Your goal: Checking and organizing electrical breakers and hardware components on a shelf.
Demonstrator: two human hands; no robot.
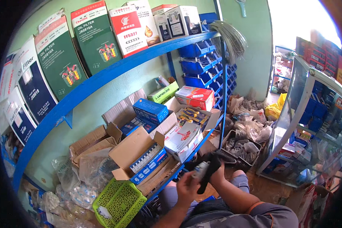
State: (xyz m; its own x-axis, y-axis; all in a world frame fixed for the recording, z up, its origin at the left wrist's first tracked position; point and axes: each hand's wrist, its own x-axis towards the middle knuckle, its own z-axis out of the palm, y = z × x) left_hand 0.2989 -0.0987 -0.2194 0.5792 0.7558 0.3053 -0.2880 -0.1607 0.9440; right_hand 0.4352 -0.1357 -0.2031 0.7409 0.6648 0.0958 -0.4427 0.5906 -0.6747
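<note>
My left hand (186,183) has its fingers closed on a small white and grey part (201,170), perhaps a circuit breaker. Close beside it, my right hand (217,171) holds a dark black cloth-like item (209,173), whose exact kind I cannot tell. The two hands are near each other over my lap. To the left, on the shelf, an open cardboard box (131,149) holds a blue carton (149,168) with a row of white circuit breakers (145,158). A green plastic basket (119,199) lies tilted below that box.
A blue metal shelf (102,68) carries oil filter boxes (95,37) above and cartons below. Blue parts bins (195,67) stand behind it. Plastic bags and a crate (245,162) cover the floor ahead; a glass display case (296,114) stands at right.
</note>
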